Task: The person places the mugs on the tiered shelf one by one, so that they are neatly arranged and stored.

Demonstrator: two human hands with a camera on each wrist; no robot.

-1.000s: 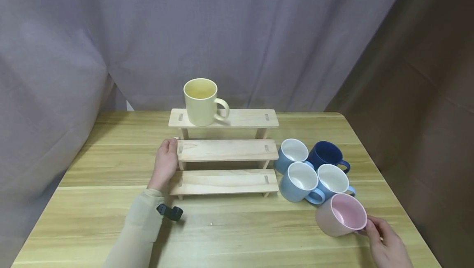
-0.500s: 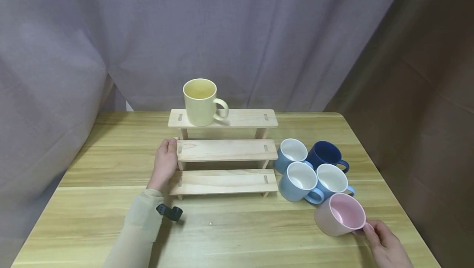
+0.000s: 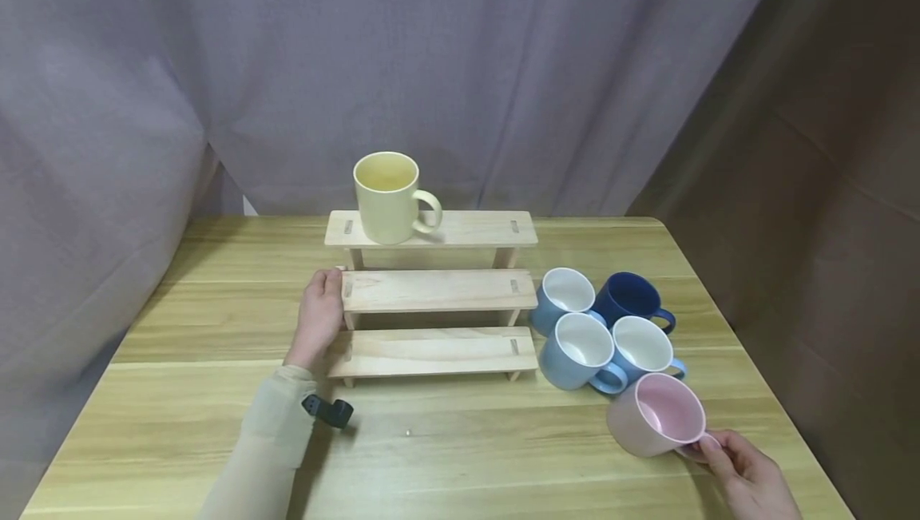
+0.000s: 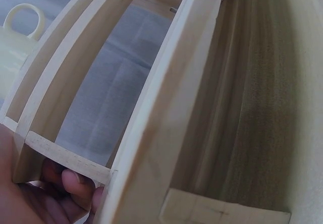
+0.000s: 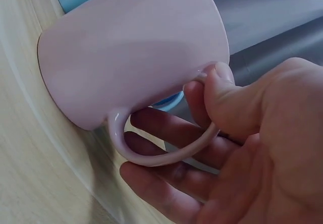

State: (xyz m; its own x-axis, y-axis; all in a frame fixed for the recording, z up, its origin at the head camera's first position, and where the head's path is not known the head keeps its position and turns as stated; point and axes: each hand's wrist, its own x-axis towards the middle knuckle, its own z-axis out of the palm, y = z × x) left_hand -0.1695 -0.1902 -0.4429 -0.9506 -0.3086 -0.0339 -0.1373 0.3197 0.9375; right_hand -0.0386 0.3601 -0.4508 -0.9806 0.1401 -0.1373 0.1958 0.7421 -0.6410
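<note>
My left hand [image 3: 319, 319] grips the left side of a three-step wooden rack [image 3: 438, 291]. In the left wrist view its curled fingers [image 4: 78, 183] reach round a side strip of the rack. Over at the front right, my right hand [image 3: 751, 478] holds a pink mug [image 3: 640, 428] by its handle. The right wrist view shows the thumb pressing the top of the handle [image 5: 166, 158] and fingers passing behind and through the loop. The mug stands close to the table, next to the light blue mugs; whether its base touches the table I cannot tell.
A yellow mug [image 3: 388, 212] stands on the rack's top step, left of centre. Several light blue mugs [image 3: 564, 368] and one dark blue mug [image 3: 628, 298] cluster right of the rack. A grey curtain [image 3: 431, 65] hangs behind the wooden table [image 3: 460, 456].
The right hand's thumb has come down onto the pink mug's handle, and the mug has shifted very slightly left. The left hand keeps its hold on the rack.
</note>
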